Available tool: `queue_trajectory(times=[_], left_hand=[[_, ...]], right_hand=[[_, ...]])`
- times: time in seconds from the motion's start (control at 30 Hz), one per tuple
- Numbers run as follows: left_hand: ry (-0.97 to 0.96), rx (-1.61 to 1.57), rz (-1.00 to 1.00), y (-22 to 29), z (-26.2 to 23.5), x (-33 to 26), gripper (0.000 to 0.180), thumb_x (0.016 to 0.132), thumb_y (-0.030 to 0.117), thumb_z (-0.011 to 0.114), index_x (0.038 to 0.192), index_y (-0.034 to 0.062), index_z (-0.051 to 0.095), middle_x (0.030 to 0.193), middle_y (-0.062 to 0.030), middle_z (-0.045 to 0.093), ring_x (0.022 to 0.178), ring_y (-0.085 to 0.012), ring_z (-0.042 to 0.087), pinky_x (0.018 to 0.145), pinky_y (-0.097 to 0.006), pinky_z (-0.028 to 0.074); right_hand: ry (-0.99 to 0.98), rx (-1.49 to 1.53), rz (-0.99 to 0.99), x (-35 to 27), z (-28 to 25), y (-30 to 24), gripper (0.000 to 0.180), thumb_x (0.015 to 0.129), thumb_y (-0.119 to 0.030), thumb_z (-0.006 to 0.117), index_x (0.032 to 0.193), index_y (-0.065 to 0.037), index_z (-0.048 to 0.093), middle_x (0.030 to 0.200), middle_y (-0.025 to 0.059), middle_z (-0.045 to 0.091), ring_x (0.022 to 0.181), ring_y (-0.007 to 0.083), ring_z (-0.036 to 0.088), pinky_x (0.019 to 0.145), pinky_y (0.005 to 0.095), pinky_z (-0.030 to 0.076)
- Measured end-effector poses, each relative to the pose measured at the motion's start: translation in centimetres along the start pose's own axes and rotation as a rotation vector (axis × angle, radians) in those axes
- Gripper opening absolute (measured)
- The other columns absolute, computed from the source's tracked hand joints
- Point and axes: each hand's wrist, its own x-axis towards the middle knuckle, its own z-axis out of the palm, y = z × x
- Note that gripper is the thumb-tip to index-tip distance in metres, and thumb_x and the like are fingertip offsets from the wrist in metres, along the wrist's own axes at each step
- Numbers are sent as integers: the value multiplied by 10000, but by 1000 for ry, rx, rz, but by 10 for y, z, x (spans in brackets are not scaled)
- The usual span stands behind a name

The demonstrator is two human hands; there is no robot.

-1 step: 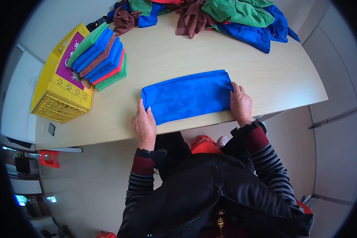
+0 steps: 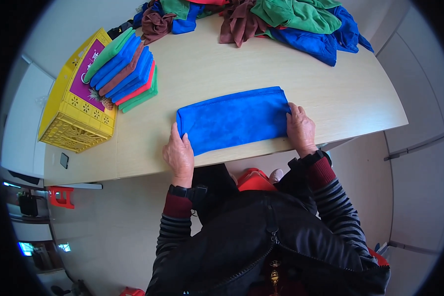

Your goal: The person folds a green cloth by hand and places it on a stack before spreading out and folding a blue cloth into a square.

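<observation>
Facing a pale wood-grained table (image 2: 197, 54), I bend my attention to the folding at its near edge. Across the far side sprawl two loose heaps of cloth: the right heap (image 2: 301, 22) tumbles in green, brown and blue, and the left heap (image 2: 177, 18) mixes brown, blue, green and red. To my left stands a yellow openwork crate (image 2: 81, 130) with a purple panel on its side. Close beside it, a stack of folded cloths (image 2: 128, 76) layers green, blue, brown and red. Before me, flat near the table's front edge, lies a folded blue cloth (image 2: 234, 121), its long sides running left to right. My left hand (image 2: 179, 155) touches its left end, fingers partly curled; my right hand (image 2: 301, 130) touches the right end in a similar curve. Whether either one grips the fabric, I cannot tell. At the table's left lies a small, dark, flat object (image 2: 64, 160).
</observation>
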Motion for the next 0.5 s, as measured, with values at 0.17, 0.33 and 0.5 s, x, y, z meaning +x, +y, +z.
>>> queue_trajectory(times=[0.17,0.33,0.5], left_hand=[[-9,-58,281,31,-23,7,424,931,164,663,1330,49,577,1278,-165,619,1175,-328,587,1017,-484,423],[-158,-125,577,88,13,8,430,967,186,609,1355,6,569,1436,-193,534,1359,-346,482,1174,-501,305],[-295,-130,527,90,32,-5,525,1020,252,528,1486,21,456,1571,-191,402,1456,-349,373,1203,-522,244]], right_hand=[[89,50,-221,3,-19,-26,340,936,-99,629,1273,-66,601,1139,157,653,1008,358,642,855,438,547],[-122,357,-387,5,20,-88,387,969,-162,593,1330,-23,580,1290,196,617,1213,385,567,1034,461,463],[-89,166,-383,-4,50,-93,464,1005,-246,544,1416,-33,524,1460,184,526,1382,377,454,1154,495,346]])
